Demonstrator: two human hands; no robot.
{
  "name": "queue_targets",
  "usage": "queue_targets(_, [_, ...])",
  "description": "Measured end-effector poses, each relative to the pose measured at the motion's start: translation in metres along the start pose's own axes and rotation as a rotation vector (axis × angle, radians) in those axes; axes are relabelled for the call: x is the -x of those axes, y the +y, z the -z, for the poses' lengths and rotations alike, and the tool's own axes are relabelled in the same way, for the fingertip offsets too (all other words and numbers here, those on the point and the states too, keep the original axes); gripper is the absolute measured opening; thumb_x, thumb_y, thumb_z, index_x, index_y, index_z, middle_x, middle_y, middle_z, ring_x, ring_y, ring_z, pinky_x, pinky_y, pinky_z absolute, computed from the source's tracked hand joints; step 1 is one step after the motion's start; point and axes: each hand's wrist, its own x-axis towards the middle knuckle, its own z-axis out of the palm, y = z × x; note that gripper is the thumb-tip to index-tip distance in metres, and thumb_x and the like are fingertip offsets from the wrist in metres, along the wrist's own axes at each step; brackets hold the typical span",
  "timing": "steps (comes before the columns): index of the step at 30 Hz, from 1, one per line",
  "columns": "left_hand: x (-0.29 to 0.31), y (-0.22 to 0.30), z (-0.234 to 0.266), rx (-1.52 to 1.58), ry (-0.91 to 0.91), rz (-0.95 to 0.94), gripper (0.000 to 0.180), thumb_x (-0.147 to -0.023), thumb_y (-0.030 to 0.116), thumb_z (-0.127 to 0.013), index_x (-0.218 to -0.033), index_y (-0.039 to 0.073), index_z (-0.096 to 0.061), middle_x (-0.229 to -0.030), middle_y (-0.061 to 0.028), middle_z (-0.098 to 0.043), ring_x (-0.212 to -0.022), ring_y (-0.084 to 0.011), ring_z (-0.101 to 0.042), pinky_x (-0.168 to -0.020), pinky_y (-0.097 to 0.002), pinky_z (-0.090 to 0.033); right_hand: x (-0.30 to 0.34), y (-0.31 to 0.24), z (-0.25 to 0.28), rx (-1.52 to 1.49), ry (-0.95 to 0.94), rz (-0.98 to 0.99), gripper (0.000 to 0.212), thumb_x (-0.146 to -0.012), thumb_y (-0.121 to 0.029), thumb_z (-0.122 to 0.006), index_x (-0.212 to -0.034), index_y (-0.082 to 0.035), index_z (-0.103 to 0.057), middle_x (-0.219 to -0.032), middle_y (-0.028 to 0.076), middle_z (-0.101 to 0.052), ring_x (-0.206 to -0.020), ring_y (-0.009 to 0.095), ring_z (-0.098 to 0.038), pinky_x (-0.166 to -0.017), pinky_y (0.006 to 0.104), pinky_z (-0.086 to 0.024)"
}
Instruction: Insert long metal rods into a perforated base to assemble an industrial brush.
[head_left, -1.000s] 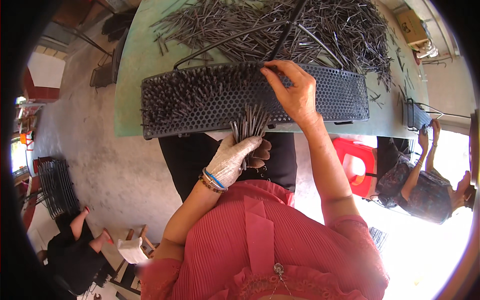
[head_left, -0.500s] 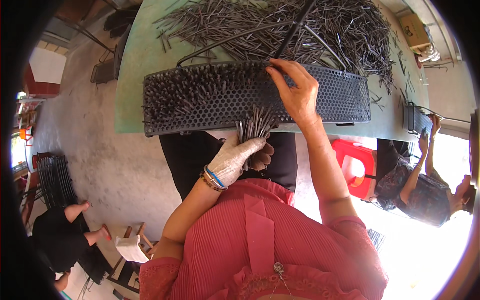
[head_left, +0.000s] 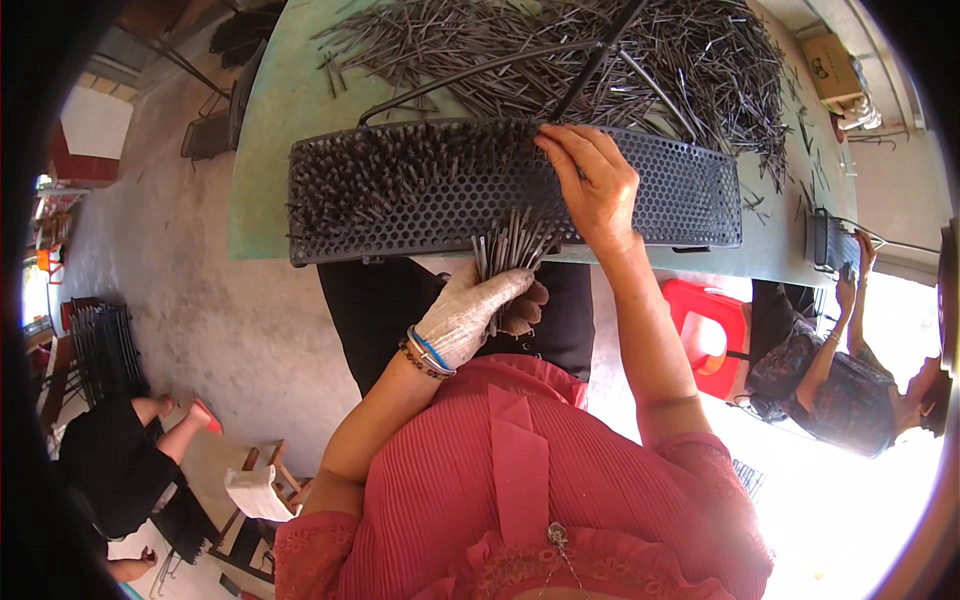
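My left hand (head_left: 470,310), in a white work glove with dark fingers, grips a bundle of thin dark strips (head_left: 515,243), their ends fanning upward. Just above it lies a long black perforated panel (head_left: 640,200), tilted at the table edge. Dark bristle-like strips (head_left: 380,175) stand in the holes of its left half, while the right half shows bare holes. My bare right hand (head_left: 600,185) is at the panel's upper edge, near the last filled holes. Its thumb and forefinger are pinched together; whatever is between them is too small to tell.
A large heap of loose strips (head_left: 690,70) covers the back of the green table (head_left: 262,200). A black metal frame (head_left: 590,60) rises behind the panel. A red stool (head_left: 678,300) stands at right, near a seated co-worker (head_left: 840,390). Another person (head_left: 115,470) sits at lower left beside a wooden chair (head_left: 262,490).
My right hand has shifted very slightly down along the panel's upper edge. My left hand keeps its bundle in place. The person at lower left has moved a leg and a hand.
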Motion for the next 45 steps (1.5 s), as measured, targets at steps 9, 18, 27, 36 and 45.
queue_targets(9, [0.000, -0.001, 0.000, -0.007, 0.006, -0.006, 0.028, -0.097, 0.023, -0.058, -0.116, 0.002, -0.059, -0.091, -0.0100, -0.068, -0.072, -0.0148, -0.066, -0.060, -0.0247, -0.054, -0.011, -0.006, 0.003, 0.018, 0.098, -0.028, 0.017, -0.077, -0.003, -0.076, -0.094, -0.004, -0.071, -0.090, 0.008, -0.069, -0.080, 0.026, -0.065, -0.071, 0.0338, -0.053])
queue_targets(18, [-0.003, -0.005, 0.003, 0.052, -0.021, -0.039, 0.026, -0.097, 0.021, -0.057, -0.113, 0.001, -0.060, -0.091, -0.0094, -0.068, -0.072, -0.0148, -0.066, -0.059, -0.0253, -0.054, 0.010, 0.004, -0.002, 0.181, 0.067, -0.024, 0.016, -0.079, -0.006, -0.077, -0.094, -0.005, -0.072, -0.091, 0.007, -0.068, -0.079, 0.026, -0.065, -0.071, 0.0330, -0.052])
queue_targets(27, [0.006, 0.003, 0.001, -0.086, -0.013, -0.120, 0.025, -0.097, 0.022, -0.059, -0.109, 0.001, -0.061, -0.091, -0.0084, -0.068, -0.071, -0.0118, -0.063, -0.059, -0.0237, -0.051, 0.009, -0.038, 0.041, -0.281, -0.377, -0.616, 0.025, -0.087, -0.022, -0.074, -0.100, 0.000, -0.073, -0.087, 0.008, -0.069, -0.073, 0.013, -0.062, -0.067, 0.0269, -0.048])
queue_targets(36, [0.003, -0.001, 0.008, -0.132, -0.007, -0.165, 0.024, -0.095, 0.020, -0.062, -0.109, 0.001, -0.061, -0.090, -0.0077, -0.068, -0.071, -0.0110, -0.063, -0.059, -0.0238, -0.050, 0.011, -0.033, 0.038, -0.606, -0.401, -0.821, 0.021, -0.090, -0.016, -0.071, -0.100, 0.002, -0.072, -0.085, 0.004, -0.072, -0.075, 0.007, -0.061, -0.067, 0.0226, -0.048])
queue_targets(45, [0.003, -0.005, 0.007, 0.028, 0.008, -0.088, 0.024, -0.095, 0.017, -0.061, -0.112, 0.000, -0.060, -0.093, -0.0094, -0.068, -0.075, -0.0134, -0.066, -0.062, -0.0260, -0.054, -0.009, -0.010, 0.016, -0.442, -0.003, -0.608, 0.018, -0.092, -0.012, -0.068, -0.101, 0.004, -0.070, -0.084, 0.005, -0.071, -0.077, 0.007, -0.063, -0.072, 0.0219, -0.050])
